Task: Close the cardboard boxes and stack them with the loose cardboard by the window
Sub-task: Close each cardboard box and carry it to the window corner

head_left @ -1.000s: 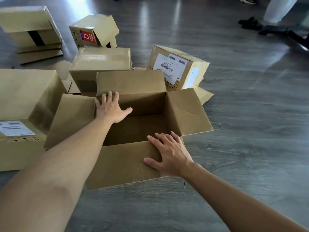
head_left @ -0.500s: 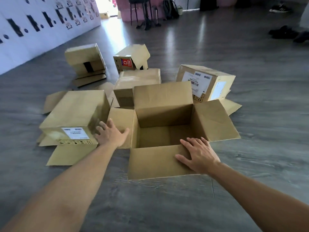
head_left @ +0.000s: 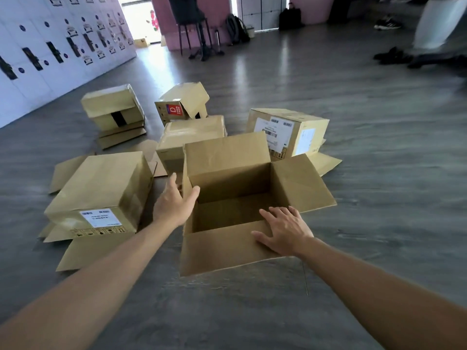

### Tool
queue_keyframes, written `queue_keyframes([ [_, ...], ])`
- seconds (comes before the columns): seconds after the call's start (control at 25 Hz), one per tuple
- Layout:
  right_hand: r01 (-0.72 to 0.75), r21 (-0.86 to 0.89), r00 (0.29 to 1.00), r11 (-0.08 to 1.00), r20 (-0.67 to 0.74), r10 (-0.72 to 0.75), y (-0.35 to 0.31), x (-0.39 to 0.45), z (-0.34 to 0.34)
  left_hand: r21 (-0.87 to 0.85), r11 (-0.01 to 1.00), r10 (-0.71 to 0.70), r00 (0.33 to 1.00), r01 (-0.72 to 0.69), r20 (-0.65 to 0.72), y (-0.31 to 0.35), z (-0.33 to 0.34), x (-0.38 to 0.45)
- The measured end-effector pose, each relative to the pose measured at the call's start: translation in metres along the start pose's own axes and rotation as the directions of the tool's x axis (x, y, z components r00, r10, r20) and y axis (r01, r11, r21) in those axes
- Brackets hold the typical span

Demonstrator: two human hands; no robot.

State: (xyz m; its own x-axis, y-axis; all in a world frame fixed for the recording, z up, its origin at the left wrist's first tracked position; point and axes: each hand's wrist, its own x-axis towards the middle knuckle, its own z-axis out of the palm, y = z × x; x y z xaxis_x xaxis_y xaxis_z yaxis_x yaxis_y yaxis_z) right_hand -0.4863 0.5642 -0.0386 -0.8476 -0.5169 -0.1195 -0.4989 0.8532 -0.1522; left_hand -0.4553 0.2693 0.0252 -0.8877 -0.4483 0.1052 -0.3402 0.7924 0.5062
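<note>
At the left wall of the open box (head_left: 227, 198), left hand (head_left: 174, 205) has its thumb hooked over the top edge and fingers straight along the outside; the left flap isn't visible, likely behind that hand, can't tell. Right hand (head_left: 285, 231) lies flat, fingers spread and relaxed, on the near flap (head_left: 219, 248), which hangs outward toward the camera. Far flap (head_left: 227, 152) stands up, right flap (head_left: 300, 185) splays out over the floor (head_left: 379, 147). Box sits mid-floor, empty inside. Close on the left is a labelled box (head_left: 101, 190) lying on its opened flaps, narrow gap to the left hand. Behind the open box, touching or nearly so, a shut box (head_left: 192, 137); behind that a red-label box (head_left: 182, 102), tilted. Far left a taped box (head_left: 113, 107) on flat cardboard (head_left: 121, 137). Back right a barcode box (head_left: 288, 130) with a flap on the floor. Lockers (head_left: 50, 51) line the left wall; chair (head_left: 192, 24), bags and shoes further back. Versus half a second ago: left hand moved from the splayed left flap to the box's wall edge, flap no longer seen spread out; right hand same spot; view tilted up, more room showing. Top right is motion-blurred, unreadable. Labels too small to read.
</note>
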Motion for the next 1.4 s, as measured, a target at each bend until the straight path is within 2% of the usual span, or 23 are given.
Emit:
queue_keyframes([
  [0.08,-0.009,0.0,1.0,1.0,0.004,0.009,0.002,-0.002,0.0,-0.039,0.999,0.037,0.974,-0.029,0.226,0.012,0.022,-0.009],
  [0.2,-0.018,-0.012,1.0,1.0,0.007,0.018,0.005,-0.005,0.001,0.201,0.97,0.02,0.87,-0.136,0.493,0.019,0.05,-0.021],
  [0.32,-0.035,-0.018,0.999,0.999,-0.001,0.035,0.007,-0.008,0.002,0.381,0.883,-0.027,0.783,-0.273,0.621,0.013,0.067,-0.034],
  [0.44,-0.046,-0.031,0.999,0.998,0.013,0.046,0.008,-0.011,0.003,0.414,0.853,-0.011,0.783,-0.317,0.622,0.012,0.069,-0.039],
  [0.72,-0.067,0.005,0.997,0.998,0.031,0.067,0.005,-0.001,-0.001,0.405,0.867,-0.013,0.8,-0.29,0.6,0.018,0.051,-0.036],
  [0.96,-0.132,0.061,0.991,0.989,0.024,0.131,-0.004,0.017,-0.005,0.363,0.922,-0.096,0.824,-0.138,0.558,0.018,0.041,-0.034],
  [1.12,-0.137,0.08,0.99,0.987,-0.031,0.14,-0.011,0.028,-0.004,0.422,0.874,-0.022,0.848,-0.241,0.53,0.0,0.054,-0.037],
  [1.24,-0.159,0.058,0.983,0.986,-0.088,0.164,0.004,0.028,-0.008,0.405,0.874,0.04,0.871,-0.268,0.49,-0.014,0.055,-0.032],
  [1.4,-0.329,0.035,0.93,0.944,-0.163,0.33,0.042,0.02,-0.013,0.407,0.849,0.139,0.885,-0.338,0.444,-0.02,0.064,-0.035],
])
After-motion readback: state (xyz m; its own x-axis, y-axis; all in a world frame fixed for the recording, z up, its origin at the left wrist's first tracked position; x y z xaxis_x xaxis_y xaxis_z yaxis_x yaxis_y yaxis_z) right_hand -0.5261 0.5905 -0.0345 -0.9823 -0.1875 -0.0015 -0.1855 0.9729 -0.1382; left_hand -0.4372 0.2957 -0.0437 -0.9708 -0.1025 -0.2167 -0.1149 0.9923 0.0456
